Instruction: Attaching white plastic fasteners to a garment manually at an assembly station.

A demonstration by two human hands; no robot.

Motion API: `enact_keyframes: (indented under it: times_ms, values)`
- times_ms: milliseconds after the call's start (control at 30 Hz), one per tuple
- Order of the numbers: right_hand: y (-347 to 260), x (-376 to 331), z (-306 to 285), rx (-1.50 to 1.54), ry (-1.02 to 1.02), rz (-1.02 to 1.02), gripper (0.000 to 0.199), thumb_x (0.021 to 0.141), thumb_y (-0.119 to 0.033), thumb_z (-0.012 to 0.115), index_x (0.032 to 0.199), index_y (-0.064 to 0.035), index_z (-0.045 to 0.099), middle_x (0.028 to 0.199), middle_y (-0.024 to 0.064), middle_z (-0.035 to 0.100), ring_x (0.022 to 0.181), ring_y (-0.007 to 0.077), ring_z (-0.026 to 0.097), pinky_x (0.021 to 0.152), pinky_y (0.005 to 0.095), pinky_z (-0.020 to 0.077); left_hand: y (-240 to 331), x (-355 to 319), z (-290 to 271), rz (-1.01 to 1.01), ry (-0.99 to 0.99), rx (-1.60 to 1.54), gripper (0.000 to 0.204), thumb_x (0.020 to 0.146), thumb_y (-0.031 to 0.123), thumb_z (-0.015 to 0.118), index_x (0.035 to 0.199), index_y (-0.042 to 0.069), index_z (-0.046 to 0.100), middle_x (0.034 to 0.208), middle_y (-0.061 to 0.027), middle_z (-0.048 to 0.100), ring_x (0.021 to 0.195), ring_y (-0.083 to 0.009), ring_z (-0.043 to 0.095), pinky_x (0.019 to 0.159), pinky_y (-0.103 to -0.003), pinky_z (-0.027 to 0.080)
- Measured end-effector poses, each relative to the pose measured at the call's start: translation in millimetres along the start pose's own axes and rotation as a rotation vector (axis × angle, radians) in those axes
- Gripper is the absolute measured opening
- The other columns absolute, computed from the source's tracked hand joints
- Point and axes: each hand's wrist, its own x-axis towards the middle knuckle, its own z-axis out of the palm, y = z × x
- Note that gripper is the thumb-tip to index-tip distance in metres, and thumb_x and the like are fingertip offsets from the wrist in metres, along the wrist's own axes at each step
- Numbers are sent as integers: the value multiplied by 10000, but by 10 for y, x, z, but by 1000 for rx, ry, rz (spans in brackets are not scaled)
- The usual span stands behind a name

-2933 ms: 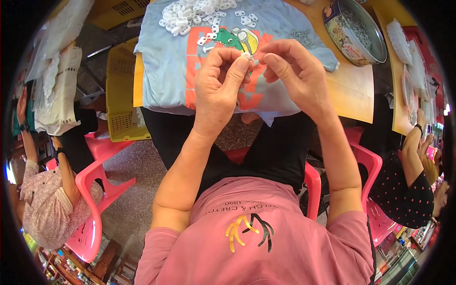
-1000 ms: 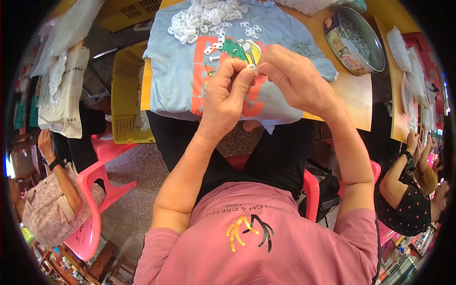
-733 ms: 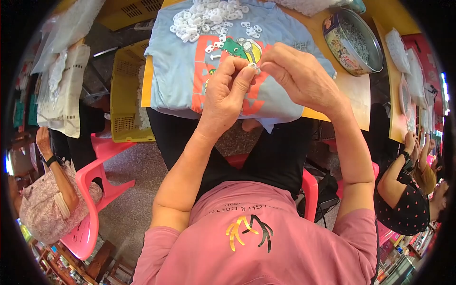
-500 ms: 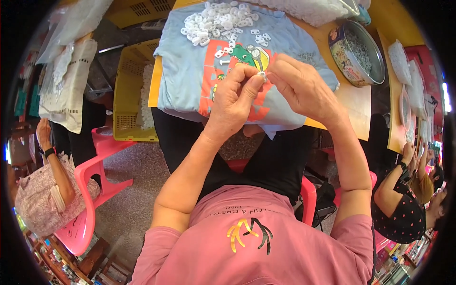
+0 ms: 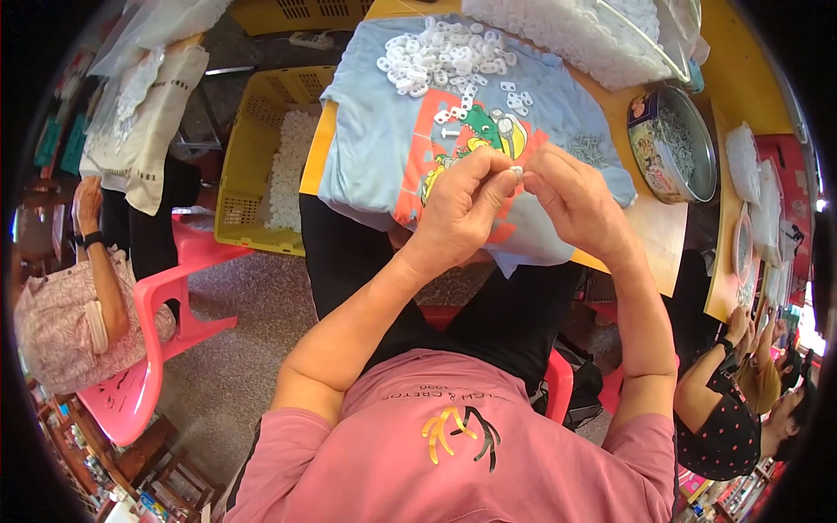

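Between the thumb and forefinger of my left hand is a small white plastic piece. My right hand meets it from the right, its fingertips pinched together against the piece; whatever they grip is hidden. Both hands are over a light blue cloth with a cartoon print, spread on the table. Beyond them lies a heap of white two-holed plastic pieces, with several strays nearer me. Small grey metal screws are scattered on the cloth to the right of the heap.
A round tin of metal screws stands at the table's right. Behind is a large bag of white pieces. A yellow crate with white pieces sits left of the table. Other people work at both sides; a pink chair is at left.
The view has shifted, so the table and hands appear lower and further right. My hands stay together at the white piece, with the right fingers now closer around it.
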Motion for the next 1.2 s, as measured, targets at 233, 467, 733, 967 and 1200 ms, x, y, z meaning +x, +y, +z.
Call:
enact_keyframes:
  times_ms: [233, 467, 733, 967, 1200]
  values:
    - [200, 588, -117, -23, 20, 32, 133, 902, -128, 625, 957, -11, 656, 876, 103, 610, 732, 266, 578, 658, 320, 468, -22, -54, 41, 24, 85, -117, 123, 997, 125, 539, 940, 17, 529, 742, 7, 541, 655, -63, 489, 591, -226, 420]
    - [409, 1143, 440, -237, 55, -106, 115, 846, -145, 681, 940, -78, 687, 892, 76, 628, 784, 273, 622, 669, 362, 500, 0, -101, -23, -28, 17, -167, 104, 1018, 142, 506, 1010, 41, 531, 876, 2, 547, 777, -49, 486, 717, -204, 435]
    - [456, 1266, 479, -425, 40, -202, 123, 834, -230, 678, 855, -109, 670, 854, 46, 621, 860, 257, 633, 676, 402, 524, -4, -60, 21, 46, 85, -191, 136, 996, 138, 537, 937, 16, 542, 767, -12, 577, 681, -68, 505, 624, -237, 434]
    - [502, 1186, 402, -374, 71, -287, 120, 843, -151, 690, 953, -102, 694, 813, 66, 642, 756, 242, 626, 655, 346, 509, -17, -73, 21, 57, 80, -198, 115, 992, 119, 537, 942, 17, 542, 776, -11, 582, 682, -61, 502, 621, -232, 430]
    - [244, 670, 194, 415, 264, 322, 133, 887, -56, 679, 1011, -8, 676, 857, 3, 647, 757, 64, 574, 672, 221, 477, -15, -77, 39, -26, 60, -225, 96, 1018, 140, 510, 1021, 46, 525, 874, -5, 562, 775, -53, 490, 708, -206, 433]
